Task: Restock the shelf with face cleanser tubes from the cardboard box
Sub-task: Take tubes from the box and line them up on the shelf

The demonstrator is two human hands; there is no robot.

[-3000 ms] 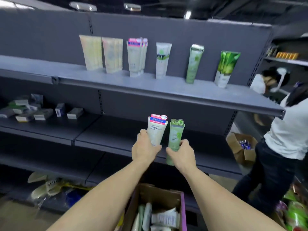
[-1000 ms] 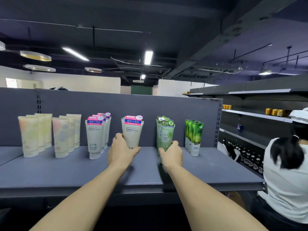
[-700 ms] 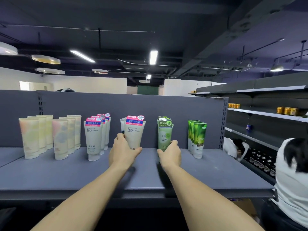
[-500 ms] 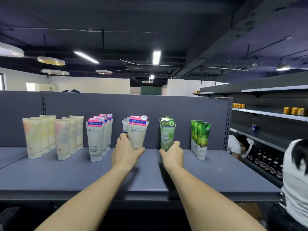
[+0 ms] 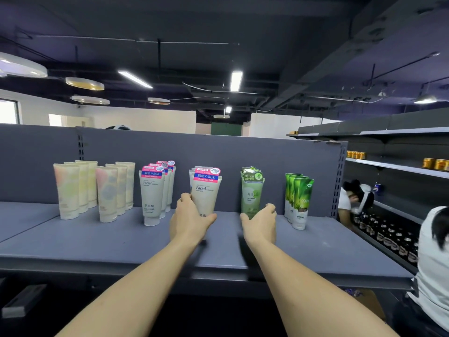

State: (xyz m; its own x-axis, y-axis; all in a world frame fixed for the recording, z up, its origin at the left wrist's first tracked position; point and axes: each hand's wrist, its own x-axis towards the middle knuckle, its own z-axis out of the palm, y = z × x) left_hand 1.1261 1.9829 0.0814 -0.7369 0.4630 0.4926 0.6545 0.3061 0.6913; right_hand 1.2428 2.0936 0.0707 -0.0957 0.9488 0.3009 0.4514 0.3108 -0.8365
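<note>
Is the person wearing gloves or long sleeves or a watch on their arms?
No. Both forearms are bare all the way down to the bottom edge of the picture, with no sleeve in view. The left hand and the right hand have no gloves. No watch, bracelet or ring shows on either wrist or on the fingers that can be seen.

Likely a shop: grey shelf (image 5: 121, 242) displaying cleanser tubes (image 5: 151, 193)
</note>
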